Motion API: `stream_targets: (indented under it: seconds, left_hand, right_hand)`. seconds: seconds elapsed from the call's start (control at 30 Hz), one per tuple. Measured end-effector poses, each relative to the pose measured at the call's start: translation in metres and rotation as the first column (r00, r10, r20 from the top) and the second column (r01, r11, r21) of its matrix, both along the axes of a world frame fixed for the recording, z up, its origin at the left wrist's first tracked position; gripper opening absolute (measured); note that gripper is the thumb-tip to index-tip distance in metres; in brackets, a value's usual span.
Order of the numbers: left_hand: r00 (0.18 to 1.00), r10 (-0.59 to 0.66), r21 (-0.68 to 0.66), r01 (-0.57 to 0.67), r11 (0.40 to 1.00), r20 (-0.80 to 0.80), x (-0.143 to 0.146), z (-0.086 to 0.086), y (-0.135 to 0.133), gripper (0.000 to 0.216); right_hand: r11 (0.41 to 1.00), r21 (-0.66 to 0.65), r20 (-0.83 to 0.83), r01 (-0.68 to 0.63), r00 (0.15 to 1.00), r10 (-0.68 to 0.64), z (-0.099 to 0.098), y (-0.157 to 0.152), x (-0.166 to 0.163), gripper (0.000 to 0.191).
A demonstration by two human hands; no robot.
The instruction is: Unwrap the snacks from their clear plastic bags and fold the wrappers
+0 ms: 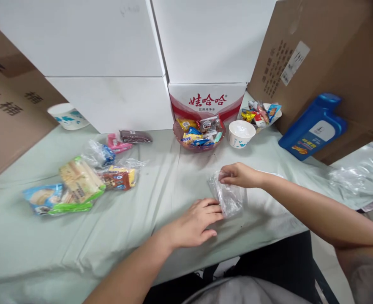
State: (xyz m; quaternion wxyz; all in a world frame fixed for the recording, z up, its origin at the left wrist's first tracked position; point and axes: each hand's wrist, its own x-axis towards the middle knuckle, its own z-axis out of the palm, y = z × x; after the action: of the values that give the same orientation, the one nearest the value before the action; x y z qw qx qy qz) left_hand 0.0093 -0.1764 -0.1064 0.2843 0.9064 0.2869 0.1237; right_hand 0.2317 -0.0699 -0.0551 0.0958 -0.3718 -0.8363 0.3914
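Observation:
A clear plastic bag [231,199], crumpled and see-through, lies on the pale green cloth near the table's front. My right hand [240,175] pinches its upper edge between thumb and fingers. From the left, my left hand [199,223] rests on the cloth, fingers spread, with the fingertips at the bag's lower left edge. Beyond my hands sits a pinkish see-through bowl [179,137] full of wrapped snacks. Beside that bowl is a white paper cup [238,142] with blue leaf marks and some clear plastic inside.
Packaged snacks [81,179] lie in a loose group at the left. Another paper cup [66,117] stands behind them. At the right are a cup of wrapped sweets [260,115] and a leaning blue bottle [314,126]. Cardboard boxes [338,55] and white boxes [104,38] wall the back.

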Motion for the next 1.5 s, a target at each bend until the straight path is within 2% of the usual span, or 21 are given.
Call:
stream_targets:
  seconds: [0.07, 0.17, 0.3, 0.37, 0.47, 0.53, 0.6, 0.67, 0.77, 0.83, 0.9, 1.0, 1.1, 1.17, 1.27, 1.33, 1.4, 1.5]
  left_hand:
    - [1.000, 0.002, -0.002, -0.002, 1.000, 0.016, 0.000, -0.001, 0.001, 0.049]
    - [1.000, 0.009, 0.018, -0.009, 1.000, 0.022, 0.000, -0.003, -0.001, 0.051]
    - [1.000, 0.007, 0.051, -0.007, 0.999, -0.004, -0.001, -0.004, -0.002, 0.054]
    - [1.000, 0.007, 0.057, -0.006, 0.998, -0.013, -0.001, -0.004, -0.003, 0.054]
    - [1.000, 0.005, 0.056, -0.005, 0.998, 0.006, -0.001, -0.003, -0.002, 0.052]
    - [1.000, 0.010, 0.049, -0.011, 0.999, 0.014, 0.000, -0.003, -0.002, 0.052]
    - [1.000, 0.010, 0.041, -0.011, 0.999, 0.013, 0.001, -0.003, -0.002, 0.053]
    - [1.000, 0.012, 0.040, -0.012, 0.999, 0.010, 0.001, -0.004, -0.002, 0.053]
    - [0.999, 0.009, 0.047, -0.010, 0.999, 0.031, 0.000, -0.004, -0.001, 0.047]
    - [0.994, 0.022, 0.049, -0.028, 0.998, 0.111, -0.002, -0.003, 0.000, 0.031]
    - [0.968, 0.092, 0.055, -0.108, 0.993, 0.234, -0.003, -0.001, 0.001, 0.020]
    - [0.899, 0.234, 0.115, -0.295, 0.949, 0.371, -0.004, 0.003, 0.004, 0.020]
    - [0.880, 0.271, 0.213, -0.372, 0.903, 0.390, -0.002, 0.002, 0.006, 0.024]
    - [0.903, 0.251, 0.266, -0.352, 0.897, 0.349, 0.000, -0.002, 0.006, 0.028]
    - [0.945, 0.214, 0.329, -0.290, 0.899, 0.247, 0.003, -0.009, 0.005, 0.027]
    - [0.961, 0.208, 0.346, -0.260, 0.901, 0.181, 0.004, -0.014, 0.005, 0.023]
    - [0.967, 0.209, 0.344, -0.247, 0.906, 0.144, 0.004, -0.017, 0.005, 0.020]
    - [0.969, 0.201, 0.335, -0.238, 0.912, 0.140, 0.003, -0.019, 0.005, 0.019]
  right_hand:
    - [0.998, 0.059, 0.044, 0.009, 0.999, -0.011, -0.015, 0.014, -0.012, 0.011]
    - [0.970, 0.243, 0.127, -0.024, 0.992, -0.007, -0.035, 0.017, -0.023, 0.014]
    - [0.839, 0.536, 0.226, -0.096, 0.974, -0.033, -0.056, 0.014, -0.022, 0.030]
    - [0.775, 0.624, 0.248, -0.103, 0.966, -0.071, -0.058, 0.015, -0.018, 0.035]
    - [0.713, 0.701, 0.167, -0.003, 0.973, -0.161, -0.045, 0.016, -0.010, 0.030]
    - [0.704, 0.704, 0.044, 0.095, 0.983, -0.177, -0.030, 0.008, -0.006, 0.026]
    - [0.744, 0.659, -0.046, 0.113, 0.993, -0.110, -0.023, -0.009, -0.004, 0.027]
    - [0.802, 0.597, -0.016, -0.017, 0.999, 0.033, -0.028, -0.029, -0.003, 0.031]
    - [0.819, 0.517, 0.179, -0.250, 0.967, 0.182, -0.051, -0.050, -0.003, 0.049]
    - [0.826, 0.471, 0.268, -0.309, 0.943, 0.199, -0.064, -0.054, -0.003, 0.062]
    - [0.829, 0.455, 0.292, -0.325, 0.934, 0.206, -0.067, -0.053, -0.001, 0.074]
    - [0.810, 0.506, 0.258, -0.296, 0.948, 0.186, -0.059, -0.058, 0.005, 0.087]
    - [0.789, 0.562, 0.249, -0.247, 0.961, 0.123, -0.057, -0.081, 0.011, 0.092]
    - [0.765, 0.598, 0.274, -0.240, 0.958, 0.086, -0.065, -0.104, 0.013, 0.089]
    - [0.700, 0.681, 0.273, -0.215, 0.962, 0.029, -0.080, -0.132, 0.015, 0.064]
    - [0.671, 0.717, 0.214, -0.190, 0.976, 0.048, -0.082, -0.140, 0.017, 0.050]
    - [0.682, 0.716, 0.111, -0.153, 0.988, 0.105, -0.074, -0.139, 0.020, 0.038]
    - [0.736, 0.672, -0.035, -0.074, 0.991, 0.131, -0.054, -0.124, 0.020, 0.025]
